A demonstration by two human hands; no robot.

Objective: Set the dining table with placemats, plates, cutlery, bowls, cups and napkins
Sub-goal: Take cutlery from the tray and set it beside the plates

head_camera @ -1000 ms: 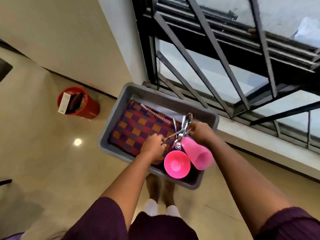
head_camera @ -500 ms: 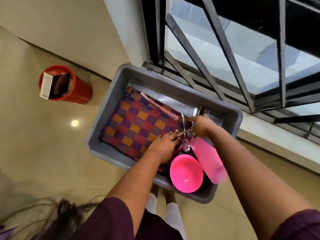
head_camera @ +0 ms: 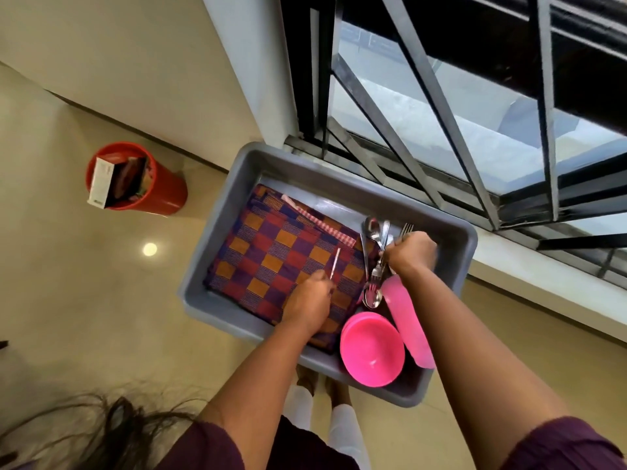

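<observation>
Two hands worked inside a grey tub (head_camera: 217,232) that sat by the foot of a barred window (head_camera: 441,113). The left hand (head_camera: 307,305) pinched the handle end of a single slim piece of cutlery (head_camera: 335,264), which angled up and away from its fingers over the checked placemats (head_camera: 281,252). Those folded placemats, in orange, red and purple squares, lay directly beneath and beyond the left hand, with a red-and-white striped napkin (head_camera: 319,222) tucked along their far edge. The right hand (head_camera: 410,252) was curled around a bundle of spoons and forks (head_camera: 378,239); fork tines stuck out past its knuckles, and more cutlery heads showed on its near side. Just nearer than the right hand a pink cup (head_camera: 409,320) lay on its side along the forearm, and a stack of pink bowls (head_camera: 372,351) sat beside it, between the two wrists. Well off to the left of the left hand stood a red bin (head_camera: 166,195) on the floor, holding a box (head_camera: 101,181).
</observation>
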